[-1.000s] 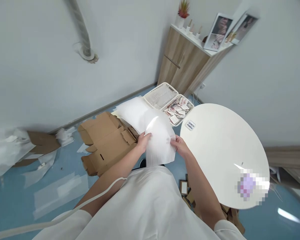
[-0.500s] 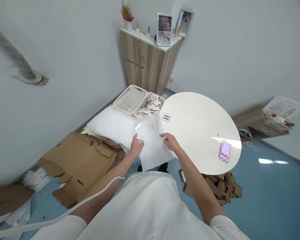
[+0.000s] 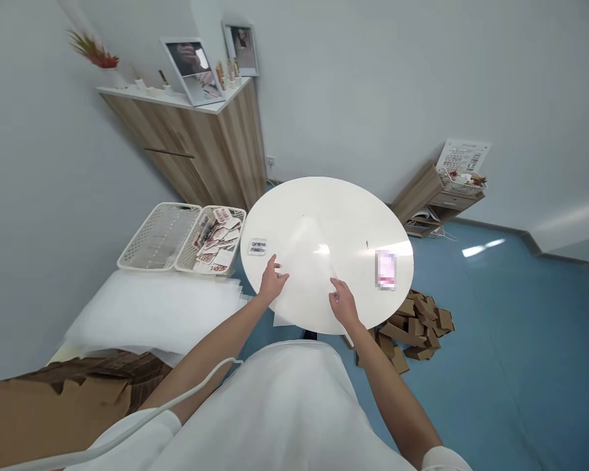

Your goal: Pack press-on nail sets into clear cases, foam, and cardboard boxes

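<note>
A thin translucent white sheet [image 3: 305, 265] lies over the near part of the round white table [image 3: 353, 209], with one corner hanging past the front edge. My left hand [image 3: 273, 281] holds the sheet's left side, thumb toward the middle. On its right side, my right hand [image 3: 343, 302] pinches the edge with bent fingers. A small clear case of dark pieces [image 3: 258, 246] rests by the table's left rim. At the right lies a blurred-out pink and white item [image 3: 386, 269].
Left of the table are a basket of cards [image 3: 216, 242], a second white basket [image 3: 160, 235] and a stack of white sheets [image 3: 152, 311]. Flattened cardboard [image 3: 53, 418] lies lower left, cardboard pieces [image 3: 417, 324] on the floor right. A wooden cabinet [image 3: 191, 144] stands behind.
The view has turned right. Both hands have carried the sheet from beside the stack onto the round table.
</note>
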Demonstrator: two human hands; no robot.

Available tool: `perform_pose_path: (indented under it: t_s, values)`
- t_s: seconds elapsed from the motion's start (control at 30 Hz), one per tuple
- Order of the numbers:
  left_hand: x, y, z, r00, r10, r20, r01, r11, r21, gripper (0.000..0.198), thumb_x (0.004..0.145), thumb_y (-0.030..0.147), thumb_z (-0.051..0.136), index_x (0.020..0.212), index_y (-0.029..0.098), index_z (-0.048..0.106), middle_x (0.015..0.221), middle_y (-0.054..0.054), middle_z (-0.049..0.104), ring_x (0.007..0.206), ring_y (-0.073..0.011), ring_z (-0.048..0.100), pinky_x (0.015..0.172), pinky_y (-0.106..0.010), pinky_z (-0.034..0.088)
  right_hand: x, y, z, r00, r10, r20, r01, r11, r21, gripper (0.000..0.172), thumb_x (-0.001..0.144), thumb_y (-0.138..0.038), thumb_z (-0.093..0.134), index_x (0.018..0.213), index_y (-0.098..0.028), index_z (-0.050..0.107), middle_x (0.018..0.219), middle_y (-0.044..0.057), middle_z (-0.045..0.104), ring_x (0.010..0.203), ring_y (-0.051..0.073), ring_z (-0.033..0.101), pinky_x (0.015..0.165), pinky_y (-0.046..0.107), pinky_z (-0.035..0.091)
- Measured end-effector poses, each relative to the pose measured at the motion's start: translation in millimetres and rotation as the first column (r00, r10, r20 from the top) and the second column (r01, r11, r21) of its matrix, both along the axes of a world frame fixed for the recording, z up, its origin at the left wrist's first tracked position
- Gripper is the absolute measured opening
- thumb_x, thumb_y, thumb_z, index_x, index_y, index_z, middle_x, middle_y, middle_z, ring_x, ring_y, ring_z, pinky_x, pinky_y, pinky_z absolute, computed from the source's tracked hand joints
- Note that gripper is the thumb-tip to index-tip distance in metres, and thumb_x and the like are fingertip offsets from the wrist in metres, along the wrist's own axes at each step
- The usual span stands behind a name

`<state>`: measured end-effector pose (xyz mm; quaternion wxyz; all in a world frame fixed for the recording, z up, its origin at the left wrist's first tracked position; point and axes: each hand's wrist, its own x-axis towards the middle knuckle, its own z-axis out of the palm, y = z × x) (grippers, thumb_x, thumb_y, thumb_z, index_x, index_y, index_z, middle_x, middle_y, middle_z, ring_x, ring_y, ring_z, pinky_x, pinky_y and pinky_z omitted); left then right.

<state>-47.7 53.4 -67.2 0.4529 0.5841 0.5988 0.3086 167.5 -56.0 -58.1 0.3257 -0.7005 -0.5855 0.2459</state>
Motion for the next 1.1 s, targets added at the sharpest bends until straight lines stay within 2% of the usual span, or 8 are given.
perform_pose_path:
  t_s: [0.07,0.23,0.37,0.5,0.6,0.7,0.83,1.1]
  values:
    - [16,5,-6.0,1.000,-0.004,-0.017,0.003,0.998,-0.061,0.074,0.067,0.029,0.062,0.131,0.022,0.026,0.109,-0.008,0.052,0.063,-0.0089,0.054,0.063,-0.025,0.043,14,-2,-8.6,0.997,-0.040,-0.063,0.035,0.997,-0.073,0.047,0.077,-0.021,0.039,0.124,-0.022,0.041,0.123,0.009,0.045,0.085,0.016,0.057,0.082,0.037,0.047]
    - [33,-5,-31.4,0.991,-0.109,-0.082,0.087,0.968,-0.236,0.073,0.060,0.022,0.067,0.126,0.020,0.035,0.089,-0.003,0.059,0.065,-0.0123,0.056,0.065,-0.027,0.044,42,-3,-31.5,0.986,-0.126,-0.106,0.105,0.978,-0.182,0.049,0.075,-0.026,0.044,0.123,-0.020,0.041,0.122,0.007,0.046,0.114,0.020,0.043,0.097,0.038,0.036]
    - [37,-11,-44.4,0.983,-0.110,-0.148,0.074,0.971,-0.226,0.065,0.061,0.017,0.064,0.122,0.020,0.039,0.084,-0.002,0.059,0.062,-0.0120,0.056,0.066,-0.027,0.045,55,0,-45.9,0.990,-0.091,-0.107,0.061,0.965,-0.256,0.051,0.075,-0.026,0.043,0.126,-0.020,0.037,0.124,0.008,0.043,0.116,0.020,0.042,0.097,0.038,0.035]
    - [45,-11,-44.9,0.952,-0.155,-0.263,0.112,0.979,-0.170,0.063,0.067,0.018,0.057,0.126,0.018,0.035,0.097,-0.007,0.057,0.073,-0.0153,0.058,0.070,-0.030,0.046,63,4,-49.3,0.999,-0.035,-0.007,0.032,0.951,-0.307,0.057,0.075,-0.028,0.047,0.129,-0.020,0.033,0.132,0.010,0.034,0.121,0.024,0.034,0.098,0.041,0.033]
    - [51,-18,-40.4,0.885,-0.154,-0.439,0.155,0.987,-0.034,0.060,0.071,0.021,0.052,0.128,0.016,0.033,0.115,-0.013,0.049,0.097,-0.0235,0.053,0.082,-0.037,0.042,67,5,-46.1,0.986,-0.021,0.163,0.072,0.946,-0.317,0.063,0.073,-0.032,0.053,0.130,-0.019,0.030,0.142,0.012,0.017,0.127,0.031,0.021,0.098,0.047,0.028]
    - [57,-34,-35.9,0.791,-0.199,-0.578,0.306,0.947,0.093,0.053,0.075,0.026,0.048,0.126,0.017,0.038,0.130,-0.015,0.039,0.120,-0.0294,0.035,0.095,-0.043,0.030,67,2,-44.0,0.953,0.121,0.279,-0.035,0.954,-0.297,0.064,0.074,-0.031,0.053,0.131,-0.020,0.028,0.144,0.011,0.011,0.131,0.031,0.013,0.100,0.048,0.022]
    - [62,-57,-36.3,0.631,-0.368,-0.683,0.537,0.842,0.042,0.052,0.078,0.031,0.046,0.128,0.022,0.037,0.140,-0.010,0.028,0.130,-0.0289,0.019,0.102,-0.048,0.015,60,-2,-49.1,0.880,0.359,0.311,-0.256,0.910,-0.326,0.061,0.076,-0.034,0.050,0.132,-0.021,0.028,0.144,0.010,0.016,0.132,0.027,0.010,0.101,0.047,0.017]
    - [63,-52,-41.1,0.510,-0.438,-0.740,0.570,0.816,-0.090,0.062,0.079,0.040,0.043,0.135,0.023,0.024,0.144,-0.009,0.018,0.132,-0.0289,0.006,0.102,-0.052,0.007,62,7,-57.5,0.884,0.365,0.292,-0.241,0.891,-0.384,0.065,0.077,-0.041,0.047,0.134,-0.020,0.023,0.144,0.012,0.013,0.133,0.027,0.008,0.101,0.051,0.009]
